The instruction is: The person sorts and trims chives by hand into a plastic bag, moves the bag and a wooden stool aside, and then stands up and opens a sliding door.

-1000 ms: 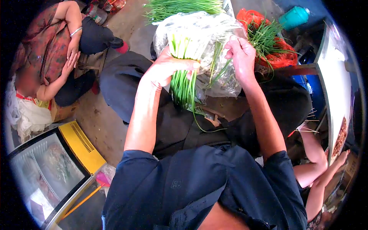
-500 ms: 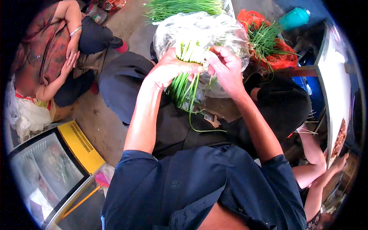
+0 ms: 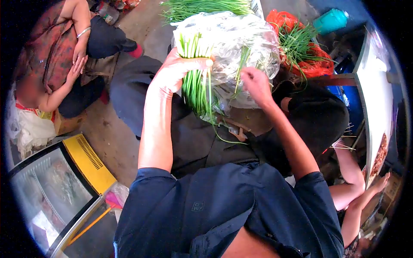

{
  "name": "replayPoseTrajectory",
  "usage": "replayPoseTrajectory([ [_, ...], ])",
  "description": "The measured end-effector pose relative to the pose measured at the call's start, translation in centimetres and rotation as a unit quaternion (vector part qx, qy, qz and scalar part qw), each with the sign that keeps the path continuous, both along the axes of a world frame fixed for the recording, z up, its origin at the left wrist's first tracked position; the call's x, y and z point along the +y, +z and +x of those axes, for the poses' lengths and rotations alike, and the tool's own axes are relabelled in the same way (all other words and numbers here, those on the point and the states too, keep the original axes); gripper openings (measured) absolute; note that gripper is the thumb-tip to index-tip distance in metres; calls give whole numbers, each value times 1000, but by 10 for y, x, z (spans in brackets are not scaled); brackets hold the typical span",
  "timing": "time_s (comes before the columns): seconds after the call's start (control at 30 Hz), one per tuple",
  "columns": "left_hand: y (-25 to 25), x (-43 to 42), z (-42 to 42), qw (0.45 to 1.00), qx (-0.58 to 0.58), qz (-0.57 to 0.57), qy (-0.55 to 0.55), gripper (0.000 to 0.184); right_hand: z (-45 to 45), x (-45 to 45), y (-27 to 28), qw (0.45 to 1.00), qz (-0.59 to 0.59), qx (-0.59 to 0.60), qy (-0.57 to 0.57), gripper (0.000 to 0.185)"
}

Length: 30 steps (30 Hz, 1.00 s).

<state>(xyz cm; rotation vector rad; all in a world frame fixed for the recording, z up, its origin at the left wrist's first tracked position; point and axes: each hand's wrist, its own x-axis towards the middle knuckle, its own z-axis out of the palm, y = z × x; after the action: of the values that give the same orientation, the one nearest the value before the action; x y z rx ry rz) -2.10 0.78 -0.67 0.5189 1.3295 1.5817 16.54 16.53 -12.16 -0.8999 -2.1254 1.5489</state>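
My left hand (image 3: 172, 71) is wrapped round a bunch of green chives (image 3: 195, 88), thumb across the front. Their pale cut ends point up and away, and the green blades hang down toward my lap. One long blade trails below the rest. To the right, my right hand (image 3: 257, 87) has its fingers curled and pinched at a few loose chive stalks (image 3: 243, 58); its fingertips are partly hidden. Behind both hands lies a crumpled clear plastic bag (image 3: 223, 28), over my lap.
A pile of long chives (image 3: 206, 9) lies at the top, by a white crate (image 3: 257, 8). Right of the bag, more greens (image 3: 299, 45) sit on red netting (image 3: 316, 66). A seated person (image 3: 49, 56) is at left, above a glass-topped cabinet (image 3: 56, 189). Another person's bare legs (image 3: 350, 172) show at right.
My hands have moved apart. The left has shifted left and slightly up with the bunch; the right has come away rightward and down, its fingers more curled.
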Motion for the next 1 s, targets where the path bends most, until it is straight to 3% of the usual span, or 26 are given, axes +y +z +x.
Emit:
replayPoseTrajectory([
  [0.07,1,-2,-2,1000,-2,-3,12,32,7,-10,-17,998,41,-27,49,22],
  [0.13,0,-1,-1,1000,-3,-20,17,31,16,-17,-25,968,193,-132,92,29],
  [0.23,-4,-1,-3,1000,8,-16,12,30,17,-28,-26,931,268,-218,116,34],
  [0.4,-1,0,-3,1000,-6,18,-16,24,13,-29,-23,913,289,-267,106,33],
  [0.47,-1,-1,-4,1000,-18,16,-19,24,16,-27,-24,930,300,-184,104,28],
  [0.7,0,-1,-3,1000,-10,17,-7,21,28,-18,-19,899,419,-117,40,19],
  [0.8,4,1,1,1000,6,13,-2,21,29,-7,25,946,320,19,-42,11],
  [0.83,5,2,2,1000,20,11,-2,22,28,-3,38,931,359,52,-43,10],
  [0.9,6,2,4,1000,12,12,6,23,26,-4,71,949,300,11,-98,10],
  [1.0,7,4,8,1000,8,14,12,24,27,1,104,933,333,83,-104,8],
])
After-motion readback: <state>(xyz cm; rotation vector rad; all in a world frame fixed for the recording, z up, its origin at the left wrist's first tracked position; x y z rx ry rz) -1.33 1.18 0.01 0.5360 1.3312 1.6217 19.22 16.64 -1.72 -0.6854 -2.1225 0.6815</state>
